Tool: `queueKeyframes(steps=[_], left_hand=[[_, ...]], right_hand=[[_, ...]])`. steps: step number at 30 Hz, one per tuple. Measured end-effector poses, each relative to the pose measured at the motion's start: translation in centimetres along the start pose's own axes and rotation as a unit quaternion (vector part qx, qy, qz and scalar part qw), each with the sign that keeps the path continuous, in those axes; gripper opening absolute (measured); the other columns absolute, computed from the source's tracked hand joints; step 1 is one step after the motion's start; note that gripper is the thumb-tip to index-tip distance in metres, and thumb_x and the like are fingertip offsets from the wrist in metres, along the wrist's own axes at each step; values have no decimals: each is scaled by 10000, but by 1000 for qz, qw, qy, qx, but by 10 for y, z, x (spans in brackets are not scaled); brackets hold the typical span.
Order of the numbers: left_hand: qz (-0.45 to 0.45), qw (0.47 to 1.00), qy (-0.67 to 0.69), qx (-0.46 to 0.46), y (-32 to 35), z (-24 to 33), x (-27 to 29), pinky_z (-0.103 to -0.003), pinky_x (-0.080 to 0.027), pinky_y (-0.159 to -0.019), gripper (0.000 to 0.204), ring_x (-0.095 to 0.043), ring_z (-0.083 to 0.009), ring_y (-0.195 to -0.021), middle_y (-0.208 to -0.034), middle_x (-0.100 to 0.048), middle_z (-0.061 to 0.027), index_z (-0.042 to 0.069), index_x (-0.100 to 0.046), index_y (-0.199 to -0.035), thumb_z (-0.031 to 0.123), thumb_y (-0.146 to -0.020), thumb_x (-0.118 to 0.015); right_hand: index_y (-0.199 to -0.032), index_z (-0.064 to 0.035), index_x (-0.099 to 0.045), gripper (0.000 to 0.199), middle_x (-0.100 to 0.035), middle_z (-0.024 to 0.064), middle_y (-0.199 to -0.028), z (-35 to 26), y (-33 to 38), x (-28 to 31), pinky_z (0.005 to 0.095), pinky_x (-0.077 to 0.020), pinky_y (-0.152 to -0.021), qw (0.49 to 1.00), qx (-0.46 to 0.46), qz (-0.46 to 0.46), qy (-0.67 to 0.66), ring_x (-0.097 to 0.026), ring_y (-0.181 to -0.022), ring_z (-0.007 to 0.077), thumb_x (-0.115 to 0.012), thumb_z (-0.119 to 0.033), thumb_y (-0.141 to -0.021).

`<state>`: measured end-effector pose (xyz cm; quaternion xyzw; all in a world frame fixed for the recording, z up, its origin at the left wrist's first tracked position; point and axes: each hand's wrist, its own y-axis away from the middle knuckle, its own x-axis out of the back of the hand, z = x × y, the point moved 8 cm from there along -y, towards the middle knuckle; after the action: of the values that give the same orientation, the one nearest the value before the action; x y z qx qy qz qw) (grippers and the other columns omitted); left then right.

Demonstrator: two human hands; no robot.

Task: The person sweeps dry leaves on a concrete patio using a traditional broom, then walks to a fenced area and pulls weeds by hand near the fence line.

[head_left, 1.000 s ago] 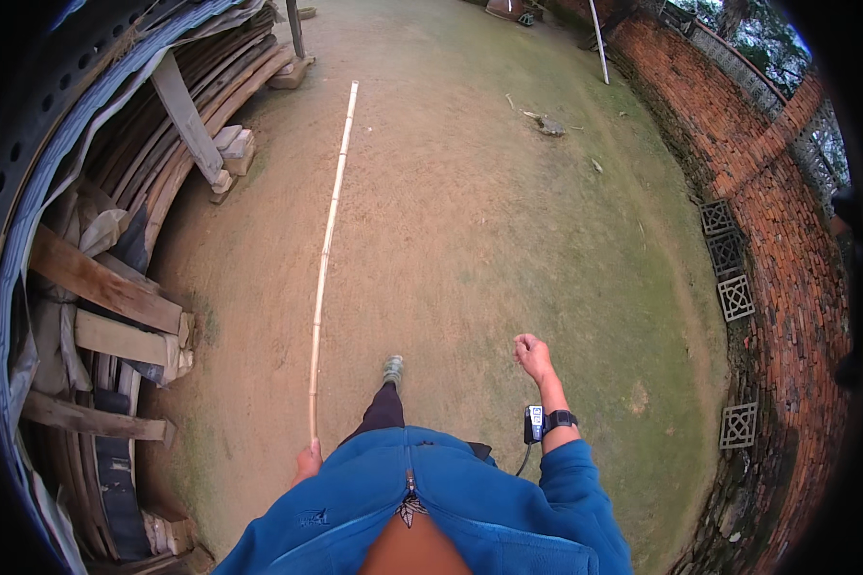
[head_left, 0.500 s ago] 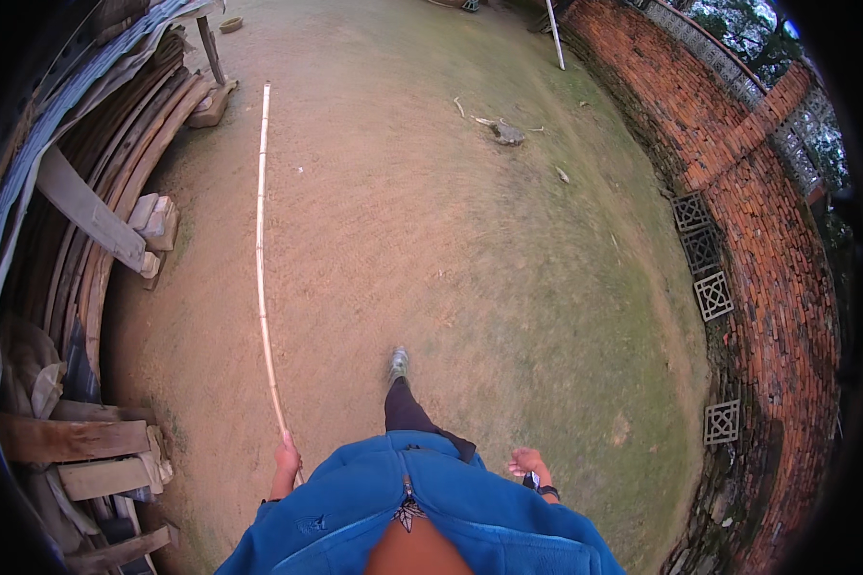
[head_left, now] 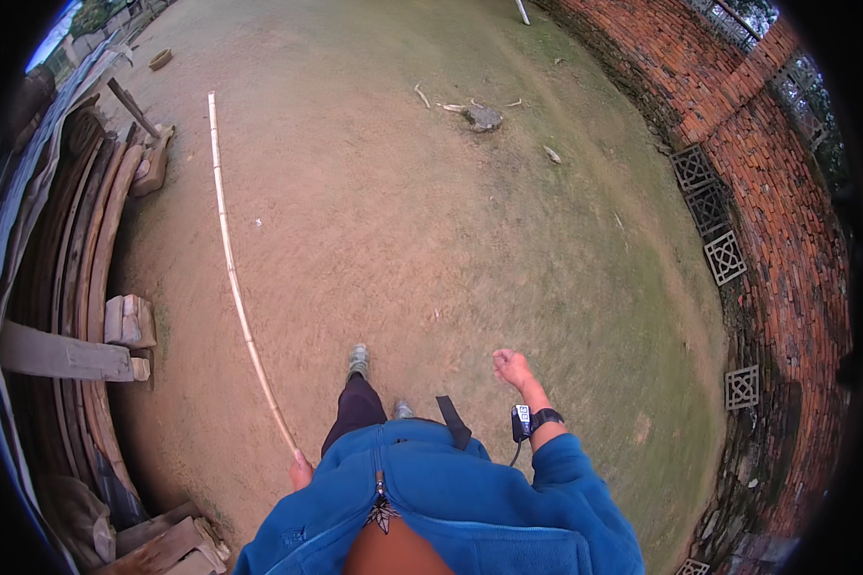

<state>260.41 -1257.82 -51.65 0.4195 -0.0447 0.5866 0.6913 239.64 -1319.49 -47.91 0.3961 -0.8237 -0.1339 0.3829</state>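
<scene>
Head view: the left hand (head_left: 300,471) has its fingers closed round the near end of one long, thin pale bamboo pole (head_left: 228,259). Its long axis runs away from the person across the bare dirt ground (head_left: 403,211), far tip toward the stacked curved wooden planks (head_left: 86,240) at the left edge. The right hand (head_left: 511,367) is loosely curled and holds nothing.

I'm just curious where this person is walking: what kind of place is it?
Probably an outdoor yard, perhaps a rural work yard. The ground is bare dirt with patchy grass, a brick wall curves along one side, and stacked planks line the other. The left hand holds a long bamboo pole.
</scene>
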Motion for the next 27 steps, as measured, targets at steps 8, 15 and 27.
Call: queueKeyframes(steps=[8, 15, 27], left_hand=[[-96, 990, 36, 91, -138, 98, -32, -291, -299, -357, 562, -335, -130, -366, -463, -323, 3, 124, -351, -612, 593, -919, -305], [-89, 971, -1, 223, -209, 109, 2, -298, -331, -353, 553, -365, -141, -361, -451, -351, -13, 116, -379, -619, 595, -896, -378], [-44, 931, -294, 213, -229, 10, 30, -268, -340, -459, 370, -397, -78, -516, -540, -423, 24, 93, -415, -606, 251, -882, -604]], right_hand=[[-1003, -37, -601, 212, -639, 57, -758, 15, -61, -62, 274, -495, -559, 973, -213, -83, -28, -620, -617, 135, -536, -209, -898], [-801, -77, -648, 230, -659, 88, -706, 61, -148, -121, 339, -493, -669, 965, -255, -66, -2, -647, -690, 224, -544, -283, -810], [-910, -32, -653, 214, -675, 112, -754, 229, -398, -246, 303, -509, -620, 973, -226, 38, 39, -651, -627, 190, -603, -212, -806]])
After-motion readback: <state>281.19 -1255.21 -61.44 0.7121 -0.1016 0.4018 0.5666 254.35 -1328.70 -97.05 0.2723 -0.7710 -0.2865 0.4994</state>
